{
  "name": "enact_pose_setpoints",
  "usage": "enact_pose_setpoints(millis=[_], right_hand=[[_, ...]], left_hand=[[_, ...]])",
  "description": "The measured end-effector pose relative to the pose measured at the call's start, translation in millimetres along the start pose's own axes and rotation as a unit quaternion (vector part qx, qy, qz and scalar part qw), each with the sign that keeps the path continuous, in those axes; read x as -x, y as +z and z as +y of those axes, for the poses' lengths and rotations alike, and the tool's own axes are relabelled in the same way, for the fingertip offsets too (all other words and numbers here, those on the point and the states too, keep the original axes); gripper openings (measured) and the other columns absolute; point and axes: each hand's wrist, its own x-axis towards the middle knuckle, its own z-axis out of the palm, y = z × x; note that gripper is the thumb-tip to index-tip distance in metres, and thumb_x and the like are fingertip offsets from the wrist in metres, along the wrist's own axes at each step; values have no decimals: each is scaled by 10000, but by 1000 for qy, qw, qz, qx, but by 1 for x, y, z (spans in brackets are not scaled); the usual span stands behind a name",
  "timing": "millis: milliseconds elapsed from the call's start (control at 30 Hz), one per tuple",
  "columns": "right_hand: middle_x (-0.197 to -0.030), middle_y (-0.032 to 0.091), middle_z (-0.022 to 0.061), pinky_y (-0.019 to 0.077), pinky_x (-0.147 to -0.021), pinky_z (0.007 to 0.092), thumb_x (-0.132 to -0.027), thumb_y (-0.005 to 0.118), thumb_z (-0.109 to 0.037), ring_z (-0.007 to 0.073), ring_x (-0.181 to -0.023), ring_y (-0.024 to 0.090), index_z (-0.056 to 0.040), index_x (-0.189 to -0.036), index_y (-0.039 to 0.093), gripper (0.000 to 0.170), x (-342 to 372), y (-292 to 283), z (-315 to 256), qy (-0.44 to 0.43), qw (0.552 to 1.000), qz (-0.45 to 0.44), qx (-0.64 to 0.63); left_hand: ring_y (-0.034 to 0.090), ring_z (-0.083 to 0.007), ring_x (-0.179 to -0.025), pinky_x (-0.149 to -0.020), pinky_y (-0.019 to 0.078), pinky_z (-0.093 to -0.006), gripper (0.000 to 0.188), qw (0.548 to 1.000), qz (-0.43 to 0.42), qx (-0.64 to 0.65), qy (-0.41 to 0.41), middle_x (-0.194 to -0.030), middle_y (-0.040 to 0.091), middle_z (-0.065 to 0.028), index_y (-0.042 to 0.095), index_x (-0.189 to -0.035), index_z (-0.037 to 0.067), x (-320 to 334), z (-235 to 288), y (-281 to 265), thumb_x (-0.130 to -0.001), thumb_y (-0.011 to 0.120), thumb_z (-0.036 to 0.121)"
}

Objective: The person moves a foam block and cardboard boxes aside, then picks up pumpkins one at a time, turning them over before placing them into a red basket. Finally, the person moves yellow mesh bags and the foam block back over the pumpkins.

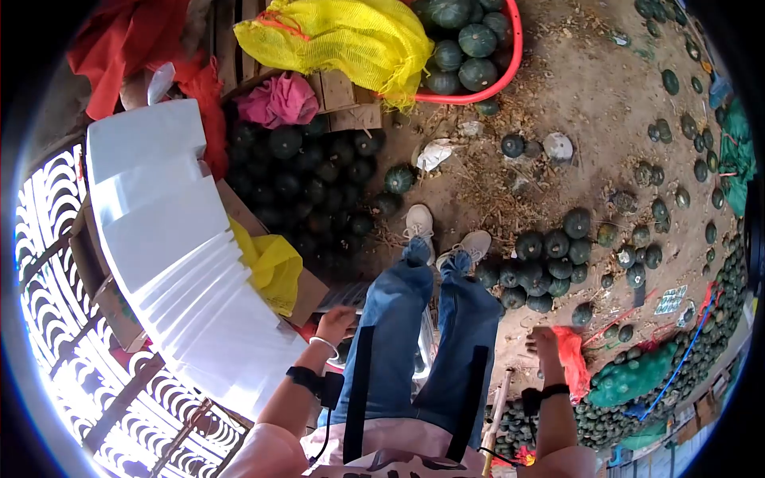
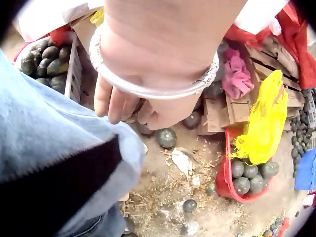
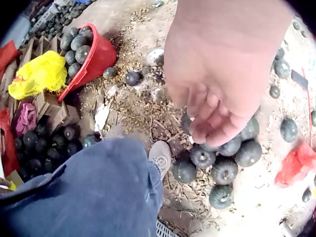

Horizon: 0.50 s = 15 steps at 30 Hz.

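Note:
My left hand (image 1: 336,325) hangs beside the left knee, holding nothing, with a bracelet on its wrist. In the left wrist view its fingers (image 2: 116,104) droop loosely near the jeans. My right hand (image 1: 543,344) is out to the right of the other leg, empty, with its fingers (image 3: 215,118) loosely bent in the right wrist view. Below that hand, a cluster of dark green pumpkins (image 1: 532,275) lies on the ground by the right shoe (image 1: 476,244). A larger pile of pumpkins (image 1: 307,171) sits in shadow ahead of the left foot.
A red tub (image 1: 514,56) full of pumpkins stands ahead, with a yellow mesh sack (image 1: 343,40) beside it on wooden pallets (image 1: 351,103). White sheeting (image 1: 175,215) fills the left side. At my left leg is a crate (image 2: 74,74) of pumpkins. Red netting (image 1: 570,362) lies at right.

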Motion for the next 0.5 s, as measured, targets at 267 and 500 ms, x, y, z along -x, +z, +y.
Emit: enact_pose_setpoints(millis=[267, 500], right_hand=[[-772, 634, 187, 500, -598, 430, -800, 585, -132, 323, -690, 648, -32, -941, 586, 173, -111, 102, -169, -437, 797, 58, 413], [-1090, 591, 189, 464, -873, 442, -744, 632, -135, 368, -1063, 538, -67, -1074, 558, 345, -177, 360, -277, -461, 592, -51, 659]], left_hand=[[618, -159, -736, -604, 519, -309, 324, 998, -9, 2, 56, -886, 648, -63, 591, -1101, 42, -158, -10, -27, -800, 661, 141], [528, -406, -1065, -904, 448, -476, 715, 957, 176, -182, 143, -1193, 540, -203, 452, -1298, 102, -355, -11, 31, -691, 766, 309]])
